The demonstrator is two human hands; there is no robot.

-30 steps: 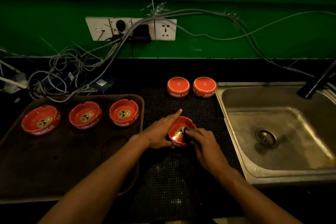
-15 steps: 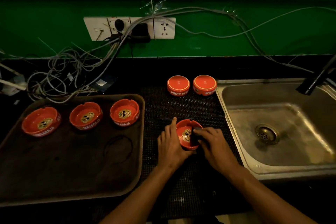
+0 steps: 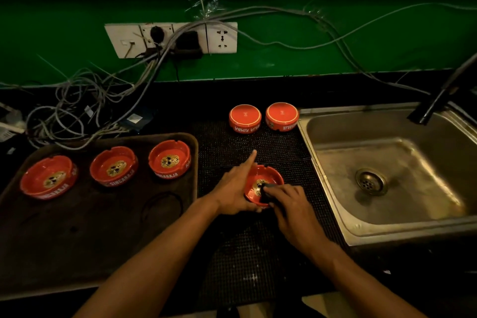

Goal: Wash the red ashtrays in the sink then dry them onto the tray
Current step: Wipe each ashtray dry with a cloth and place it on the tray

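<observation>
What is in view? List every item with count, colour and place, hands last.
ashtrays on tray: 3, red, upright in a row at the tray's far edge
upturned ashtrays: 2, red, side by side on the mat, left of the sink
held ashtray: 1, red, on the mat, centre
cloth: 1, dark, inside the held ashtray
tray: 1, brown, left
mat: 1, black, between tray and sink
sink: 1, steel, right
faucet: 1, black, far right
sockets: 1 strip, white, on the green wall
cables: a tangle, grey, behind the tray
left hand: grips the held ashtray
right hand: presses the cloth into it
</observation>
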